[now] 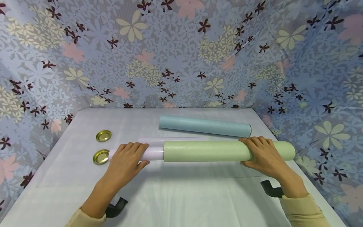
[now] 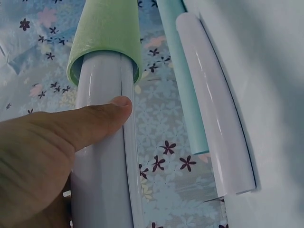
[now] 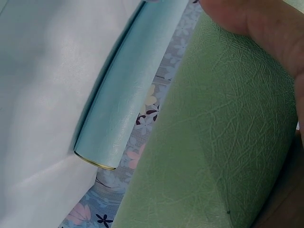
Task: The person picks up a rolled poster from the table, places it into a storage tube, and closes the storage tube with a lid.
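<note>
My left hand (image 1: 123, 162) grips a glossy pale lilac-white rolled sheet (image 1: 153, 153), with the thumb lying across its seam in the left wrist view. The roll's right end sits inside the open mouth of a wider light green tube (image 1: 204, 151). Toward the other end of that tube, my right hand (image 1: 263, 156) holds it from above, fingers over the far side and thumb on the near side. Both pieces lie level, in line and raised above the table. The tube's creased, leathery surface (image 3: 204, 118) fills much of the right wrist view. How far the roll reaches inside is hidden.
Behind the green tube lies a light blue tube (image 1: 204, 125), with a gold rim at one end. A second lilac-white roll (image 1: 170, 139) lies between them, partly hidden. Two gold round lids, one farther back (image 1: 103, 136) and one nearer (image 1: 99, 157), are at the left on the white-covered table (image 1: 198, 201).
</note>
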Available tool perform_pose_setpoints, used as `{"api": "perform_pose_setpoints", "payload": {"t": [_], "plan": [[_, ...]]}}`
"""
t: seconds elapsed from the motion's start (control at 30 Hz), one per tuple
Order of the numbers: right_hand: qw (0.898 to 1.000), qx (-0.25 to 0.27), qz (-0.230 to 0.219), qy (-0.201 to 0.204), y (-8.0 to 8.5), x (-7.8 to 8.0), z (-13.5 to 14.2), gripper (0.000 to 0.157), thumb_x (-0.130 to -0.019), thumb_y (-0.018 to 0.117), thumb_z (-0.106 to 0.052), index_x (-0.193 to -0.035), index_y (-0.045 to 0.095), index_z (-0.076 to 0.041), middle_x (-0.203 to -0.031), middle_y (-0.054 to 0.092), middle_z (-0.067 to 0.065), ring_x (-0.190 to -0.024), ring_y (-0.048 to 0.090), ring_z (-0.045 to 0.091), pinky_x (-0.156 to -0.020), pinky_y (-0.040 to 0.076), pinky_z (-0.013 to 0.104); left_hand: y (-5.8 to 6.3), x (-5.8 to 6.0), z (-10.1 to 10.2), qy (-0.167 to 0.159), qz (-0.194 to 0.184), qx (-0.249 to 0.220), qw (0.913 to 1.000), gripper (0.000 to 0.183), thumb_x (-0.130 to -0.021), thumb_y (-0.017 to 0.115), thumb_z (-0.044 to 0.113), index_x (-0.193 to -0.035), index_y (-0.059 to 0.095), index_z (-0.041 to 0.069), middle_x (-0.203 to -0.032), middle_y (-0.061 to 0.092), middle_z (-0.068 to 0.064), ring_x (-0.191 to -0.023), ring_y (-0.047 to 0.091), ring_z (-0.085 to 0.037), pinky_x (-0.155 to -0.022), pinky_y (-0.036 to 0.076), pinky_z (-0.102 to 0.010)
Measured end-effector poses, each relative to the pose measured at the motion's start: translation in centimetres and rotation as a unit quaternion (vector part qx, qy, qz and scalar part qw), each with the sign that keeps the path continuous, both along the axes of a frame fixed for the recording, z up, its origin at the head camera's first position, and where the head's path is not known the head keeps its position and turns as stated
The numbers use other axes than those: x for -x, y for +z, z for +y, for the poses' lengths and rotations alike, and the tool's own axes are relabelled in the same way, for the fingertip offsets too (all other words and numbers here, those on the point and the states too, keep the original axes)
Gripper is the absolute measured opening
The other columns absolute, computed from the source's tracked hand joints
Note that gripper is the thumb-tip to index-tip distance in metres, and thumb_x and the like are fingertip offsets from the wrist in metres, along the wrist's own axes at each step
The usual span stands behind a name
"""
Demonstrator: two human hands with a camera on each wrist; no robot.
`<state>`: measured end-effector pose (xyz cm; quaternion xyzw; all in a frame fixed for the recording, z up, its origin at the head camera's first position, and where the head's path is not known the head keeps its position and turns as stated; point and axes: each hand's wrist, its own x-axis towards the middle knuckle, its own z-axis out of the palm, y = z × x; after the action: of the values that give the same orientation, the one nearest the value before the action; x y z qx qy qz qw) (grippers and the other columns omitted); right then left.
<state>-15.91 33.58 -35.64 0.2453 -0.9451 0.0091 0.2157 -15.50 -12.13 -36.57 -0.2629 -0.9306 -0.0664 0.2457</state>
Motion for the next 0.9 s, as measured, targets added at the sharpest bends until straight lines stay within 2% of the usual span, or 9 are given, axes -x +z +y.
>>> {"api": "perform_pose_setpoints", "payload": {"t": [0.9], "plan": [[1.0, -0.003, 0.002, 0.003, 0.0, 0.3, -1.1, 0.083, -0.057, 0.087, -0.038, -0.129, 0.052, -0.014, -0.111, 0.061, 0.012, -0.101, 0.052, 0.033, -0.081, 0.038, 0.051, -0.1, 0.2, 1.9, -0.008, -0.003, 0.013, 0.9999, 0.058, -0.074, 0.078, 0.038, -0.122, 0.059, 0.012, -0.111, 0.067, -0.003, -0.102, 0.062, -0.023, -0.087, 0.049, -0.04]]}}
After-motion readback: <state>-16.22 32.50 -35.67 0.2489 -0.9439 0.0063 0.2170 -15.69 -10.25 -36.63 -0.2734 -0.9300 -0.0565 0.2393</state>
